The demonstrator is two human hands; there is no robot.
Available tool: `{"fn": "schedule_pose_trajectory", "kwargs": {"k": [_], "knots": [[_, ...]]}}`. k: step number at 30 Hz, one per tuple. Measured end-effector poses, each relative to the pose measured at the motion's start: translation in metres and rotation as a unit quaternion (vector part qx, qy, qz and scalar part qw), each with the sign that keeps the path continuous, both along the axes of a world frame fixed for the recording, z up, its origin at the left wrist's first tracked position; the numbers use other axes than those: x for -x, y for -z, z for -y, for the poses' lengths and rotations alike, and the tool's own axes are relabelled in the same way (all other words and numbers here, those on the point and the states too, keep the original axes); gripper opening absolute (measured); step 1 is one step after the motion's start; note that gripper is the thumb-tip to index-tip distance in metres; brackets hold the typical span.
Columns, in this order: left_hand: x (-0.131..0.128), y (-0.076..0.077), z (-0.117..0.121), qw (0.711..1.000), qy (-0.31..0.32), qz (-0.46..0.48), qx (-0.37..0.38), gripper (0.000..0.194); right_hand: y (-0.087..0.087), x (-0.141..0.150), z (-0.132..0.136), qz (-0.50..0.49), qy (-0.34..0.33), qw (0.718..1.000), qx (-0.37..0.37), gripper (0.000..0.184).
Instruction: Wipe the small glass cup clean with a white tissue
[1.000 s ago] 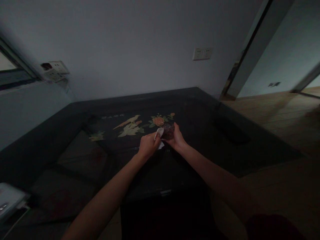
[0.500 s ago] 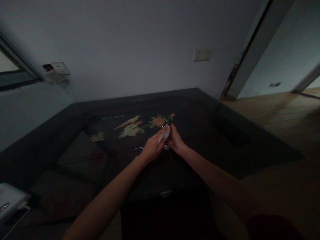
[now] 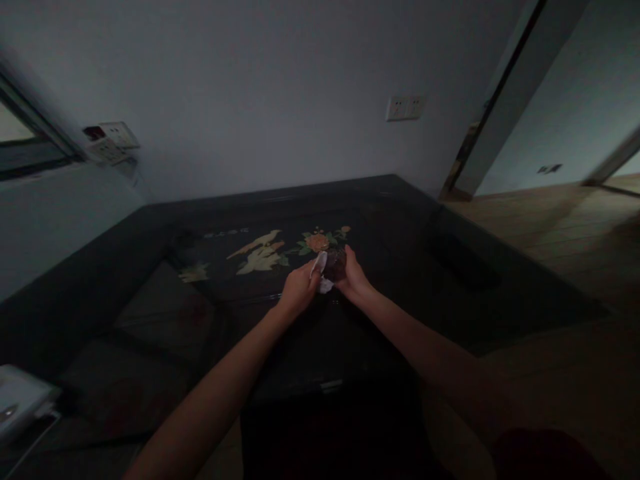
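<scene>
Above the middle of a dark glossy table (image 3: 350, 213), my two hands are close together. My left hand (image 3: 299, 288) is closed on a crumpled white tissue (image 3: 325, 285), part of which sticks up past the fingertips. Fingers of my right hand (image 3: 356, 277) wrap around a see-through, dark-looking glass (image 3: 335, 264). The tissue lies against the glass's left side. Dim light and the fingers hide much of the glass's outline.
Behind my hands, the table bears a bird-and-flower picture (image 3: 265, 257). A dark oblong object (image 3: 463, 260) lies at the right. A white box-like device (image 3: 23, 400) is at the lower left. Wall sockets (image 3: 406, 108) are above the table.
My left hand and the tissue have shifted left and slightly down, away from my right hand. More of the glass shows between my hands now.
</scene>
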State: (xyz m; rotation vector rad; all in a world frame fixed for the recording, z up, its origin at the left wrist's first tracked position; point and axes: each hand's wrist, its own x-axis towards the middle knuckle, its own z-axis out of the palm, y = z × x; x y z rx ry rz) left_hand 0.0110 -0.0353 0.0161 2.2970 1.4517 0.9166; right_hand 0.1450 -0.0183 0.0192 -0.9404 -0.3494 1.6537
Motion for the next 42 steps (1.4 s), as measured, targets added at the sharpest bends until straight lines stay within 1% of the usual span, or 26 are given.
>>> {"fn": "schedule_pose_trajectory", "kwargs": {"k": [4, 7, 9, 12, 17, 19, 21, 23, 26, 28, 31, 34, 37, 40, 42], "knots": [[0.0, -0.004, 0.004, 0.999, -0.024, -0.032, -0.016, 0.039, -0.003, -0.004, -0.001, 0.008, 0.023, 1.0, 0.004, 0.042], [-0.001, -0.005, 0.008, 0.998, -0.022, -0.041, -0.033, 0.039, -0.003, -0.006, -0.002, 0.003, 0.05, 0.999, 0.001, 0.041], [-0.002, -0.005, 0.011, 0.998, -0.003, -0.034, -0.045, 0.038, -0.003, -0.007, -0.003, -0.006, 0.065, 0.998, -0.005, 0.04], [-0.004, -0.005, 0.016, 0.997, 0.042, -0.002, -0.058, 0.039, -0.001, -0.006, -0.003, -0.011, 0.072, 0.997, -0.014, 0.04], [-0.007, -0.005, 0.021, 0.989, 0.123, 0.059, -0.058, 0.045, 0.0, 0.0, 0.003, 0.005, 0.042, 0.999, -0.019, 0.041], [-0.008, -0.004, 0.019, 0.986, 0.14, 0.083, -0.048, 0.047, 0.001, 0.003, 0.006, 0.026, 0.019, 0.999, -0.021, 0.04], [-0.007, -0.001, 0.016, 0.985, 0.125, 0.113, -0.031, 0.049, 0.003, 0.006, 0.008, 0.055, -0.008, 0.998, -0.041, 0.038], [-0.006, 0.001, 0.012, 0.985, 0.089, 0.148, -0.006, 0.051, 0.004, 0.007, 0.008, 0.073, -0.028, 0.993, -0.084, 0.036], [-0.003, 0.005, 0.005, 0.981, 0.036, 0.191, 0.025, 0.048, -0.001, 0.005, 0.008, 0.07, -0.033, 0.988, -0.135, 0.036], [-0.003, 0.008, 0.002, 0.978, 0.013, 0.202, 0.047, 0.045, -0.008, -0.001, 0.007, 0.064, -0.018, 0.988, -0.143, 0.038], [-0.005, 0.012, 0.0, 0.971, -0.018, 0.222, 0.09, 0.042, -0.024, -0.016, 0.003, 0.054, 0.038, 0.985, -0.161, 0.04], [-0.008, 0.016, -0.002, 0.954, -0.042, 0.273, 0.118, 0.039, -0.039, -0.036, -0.003, 0.052, 0.093, 0.975, -0.197, 0.04], [-0.009, 0.019, -0.006, 0.921, -0.072, 0.344, 0.169, 0.037, -0.049, -0.061, -0.015, 0.076, 0.133, 0.961, -0.232, 0.038], [-0.01, 0.02, -0.01, 0.862, -0.095, 0.445, 0.225, 0.032, -0.048, -0.088, -0.032, 0.14, 0.133, 0.942, -0.275, 0.039], [-0.01, 0.019, -0.011, 0.818, -0.101, 0.505, 0.257, 0.029, -0.039, -0.105, -0.045, 0.2, 0.132, 0.93, -0.28, 0.051]]}}
